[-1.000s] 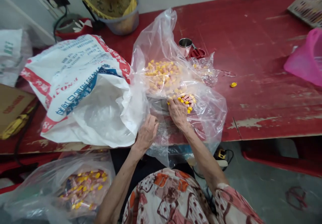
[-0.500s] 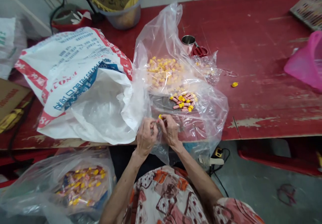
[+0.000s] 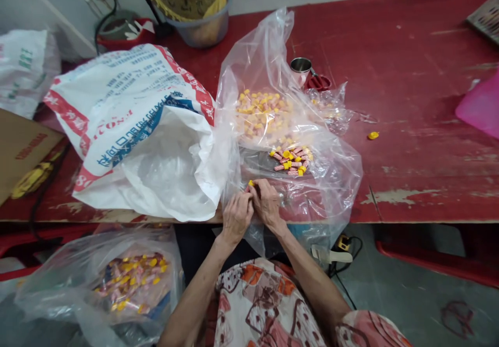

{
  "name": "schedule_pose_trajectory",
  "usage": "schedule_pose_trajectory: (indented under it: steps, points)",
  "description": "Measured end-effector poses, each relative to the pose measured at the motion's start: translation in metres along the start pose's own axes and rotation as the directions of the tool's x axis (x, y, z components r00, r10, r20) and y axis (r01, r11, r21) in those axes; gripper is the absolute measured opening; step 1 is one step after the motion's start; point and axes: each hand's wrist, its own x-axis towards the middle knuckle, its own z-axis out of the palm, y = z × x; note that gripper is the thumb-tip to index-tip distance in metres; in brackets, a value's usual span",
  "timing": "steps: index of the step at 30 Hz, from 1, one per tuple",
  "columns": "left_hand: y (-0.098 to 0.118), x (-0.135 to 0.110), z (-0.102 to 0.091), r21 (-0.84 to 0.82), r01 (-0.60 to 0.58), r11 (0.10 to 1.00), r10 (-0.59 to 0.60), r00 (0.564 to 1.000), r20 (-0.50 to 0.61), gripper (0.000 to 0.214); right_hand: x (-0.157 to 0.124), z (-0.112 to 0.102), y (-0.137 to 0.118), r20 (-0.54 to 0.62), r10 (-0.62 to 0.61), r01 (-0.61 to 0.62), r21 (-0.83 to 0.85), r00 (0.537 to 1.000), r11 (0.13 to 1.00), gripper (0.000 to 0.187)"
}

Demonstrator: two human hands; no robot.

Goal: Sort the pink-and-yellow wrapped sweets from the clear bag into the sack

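Note:
At the table's front edge, my left hand (image 3: 237, 214) and my right hand (image 3: 267, 201) meet with bent, closed fingers. Between their fingertips is a small pink tube with a yellow cap (image 3: 250, 183), mostly covered by the fingers. Just beyond lies a loose pile of such pink tubes with yellow caps (image 3: 290, 161), at the mouth of a clear plastic bag (image 3: 331, 165). More of them show through the plastic farther back. Left of my hands, a white woven sack (image 3: 128, 102) with red and blue print lies with its mouth towards me.
A metal cup (image 3: 301, 65) and red-handled scissors (image 3: 317, 82) sit behind the clear bag. One yellow piece (image 3: 373, 135) lies on the red table (image 3: 421, 165). Another plastic bag (image 3: 58, 305) of capped tubes is below at left. A pink bag (image 3: 481, 105) is at right.
My hands have come closer together, the left fingers now meeting the right at the yellow-capped tube. The whole view has shifted, so things appear slightly farther right.

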Motion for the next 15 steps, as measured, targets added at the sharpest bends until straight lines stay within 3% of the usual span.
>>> schedule_pose_trajectory:
  steps: [2,7,9,12,13,15]
  points:
    - [-0.002,-0.001,-0.006,-0.049,0.000,0.999,0.000,1.000,-0.005,0.017,0.000,-0.001,-0.001,0.000,0.007,-0.007,0.022,1.000,1.000,0.030]
    - [-0.003,-0.001,-0.023,-0.074,0.054,0.996,-0.068,0.978,-0.199,0.017,0.000,-0.005,-0.005,-0.011,0.044,-0.042,0.126,0.999,0.991,0.032]
    - [-0.004,-0.005,-0.019,-0.049,0.040,0.998,-0.046,0.989,-0.142,0.013,0.001,-0.006,-0.005,-0.025,0.050,-0.046,0.140,0.998,0.989,0.032]
    - [-0.008,-0.010,-0.016,-0.098,0.091,0.991,-0.087,0.995,0.041,0.015,0.001,-0.006,-0.005,-0.025,0.047,-0.043,0.141,0.999,0.989,0.032]
    - [-0.011,-0.009,-0.020,-0.124,0.152,0.981,-0.147,0.988,0.052,0.015,0.001,-0.006,-0.005,-0.018,0.047,-0.044,0.144,0.999,0.989,0.031]
    - [-0.025,0.000,-0.036,-0.143,0.302,0.942,-0.313,0.948,-0.061,0.011,0.001,-0.006,-0.006,-0.007,0.047,-0.045,0.156,0.999,0.987,0.029]
